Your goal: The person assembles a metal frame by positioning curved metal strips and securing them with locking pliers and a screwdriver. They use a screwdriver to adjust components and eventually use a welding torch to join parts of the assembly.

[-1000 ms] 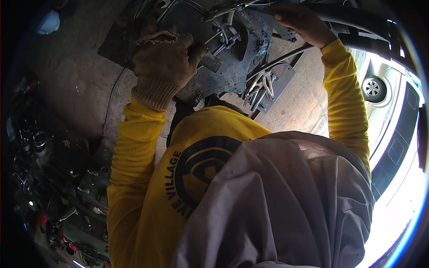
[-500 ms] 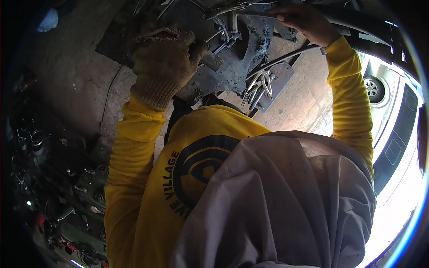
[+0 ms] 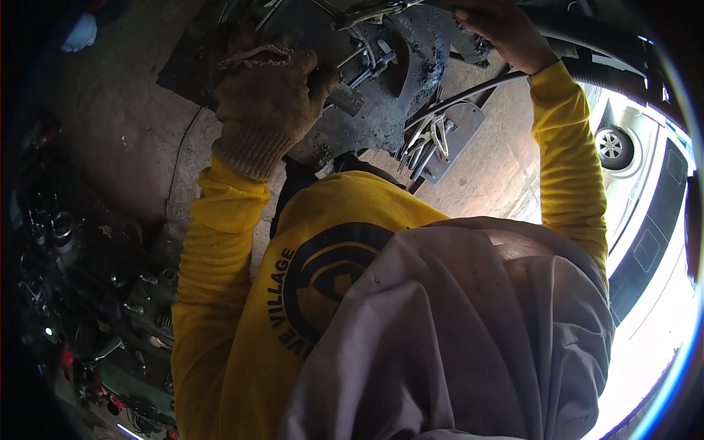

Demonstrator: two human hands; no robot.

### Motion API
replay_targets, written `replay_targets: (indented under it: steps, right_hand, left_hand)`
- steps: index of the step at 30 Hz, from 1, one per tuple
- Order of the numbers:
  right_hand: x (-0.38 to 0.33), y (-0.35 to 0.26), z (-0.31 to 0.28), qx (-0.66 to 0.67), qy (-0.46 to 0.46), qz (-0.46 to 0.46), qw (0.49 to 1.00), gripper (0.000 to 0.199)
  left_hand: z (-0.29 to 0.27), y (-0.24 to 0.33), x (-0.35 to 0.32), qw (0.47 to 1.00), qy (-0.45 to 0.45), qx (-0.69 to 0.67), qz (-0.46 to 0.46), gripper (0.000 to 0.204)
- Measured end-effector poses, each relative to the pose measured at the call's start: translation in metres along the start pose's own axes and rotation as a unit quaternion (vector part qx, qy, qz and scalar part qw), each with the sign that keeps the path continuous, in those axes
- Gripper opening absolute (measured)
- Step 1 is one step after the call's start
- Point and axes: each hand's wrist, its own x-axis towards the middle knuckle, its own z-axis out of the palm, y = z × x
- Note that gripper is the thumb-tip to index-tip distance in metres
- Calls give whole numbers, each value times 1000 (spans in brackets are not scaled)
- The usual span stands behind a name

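- Our left hand, in a tan knit glove, has its fingers curled tight round a dark tool handle, bracing it against the grimy metal plate.
- Our bare right hand clasps a black hose overhead, steadying it above the plate.
- A cluster of wrenches lies on a small plate close below, in easy reach.

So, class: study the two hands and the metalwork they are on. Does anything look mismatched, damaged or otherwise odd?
The hands do not match: the left hand wears a dirty, frayed knitted glove, while the right hand is bare against the metal bar. The dark metal plate looks scorched and crusted. A bunch of wrenches lies loose below it.
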Motion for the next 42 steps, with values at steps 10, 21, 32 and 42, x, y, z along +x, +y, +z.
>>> replay_targets:
  steps: [10, 21, 32, 42]
  right_hand:
    - [1, -6, -8, -46, -30, -68, 996, 33]
    - [-10, -37, -20, -115, -86, 59, 988, 30]
    - [-6, -26, -13, -84, -105, 53, 989, 32]
    - [-12, -36, -16, -146, -157, 20, 976, 34]
  left_hand:
    - [-2, 3, 0, 999, -24, 12, -22, 36]
    - [-5, 3, 3, 999, -49, 16, -20, 41]
    - [-1, 0, -1, 999, -38, 26, -18, 37]
    - [1, 0, 1, 1000, -16, -13, 0, 31]
